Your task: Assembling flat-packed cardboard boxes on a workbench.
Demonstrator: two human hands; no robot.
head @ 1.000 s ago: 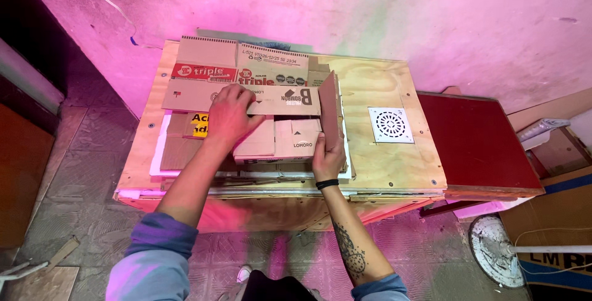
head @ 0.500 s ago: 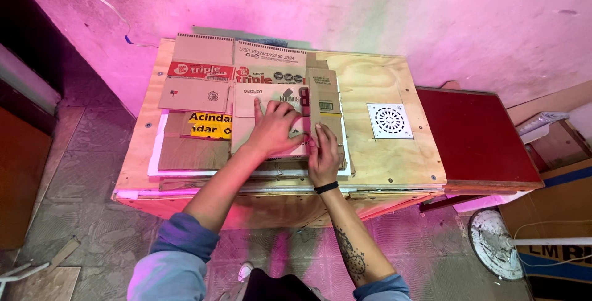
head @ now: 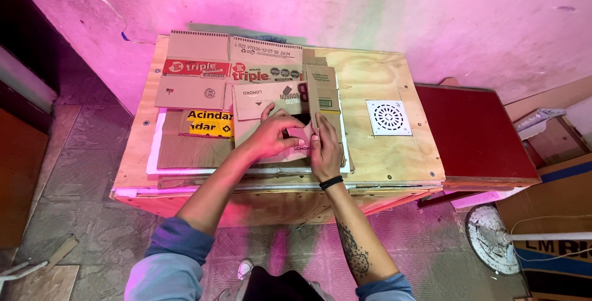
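Cardboard box [head: 290, 119], flattened and brown, with dark print on its flaps and a pinkish tint from the light. Lies near the middle of a plywood table [head: 370, 153], on top of a white board [head: 161, 164] and beside other flat cartons. Long axis runs roughly left to right across the table, with one narrow flap [head: 322, 88] pointing away toward the pink wall [head: 370, 5]. Left hand [head: 271, 136] rests on the near flap, fingers bent and partly closed, tips pinching the folded edge; thumb side hidden, so exact hold cannot be told. Right hand [head: 325, 147] lies just beside it, touching, fingers straight and close together, pressed flat against the fold, closed on nothing. Black band at the right wrist, tattoo on the forearm. Further left, a red-and-white printed carton [head: 203, 70] and a yellow-and-black one [head: 209, 123]. Further right on the bare plywood, well apart from the hands, a white square drain grate [head: 388, 117]. Beyond the table's right edge, a dark red panel [head: 475, 134].
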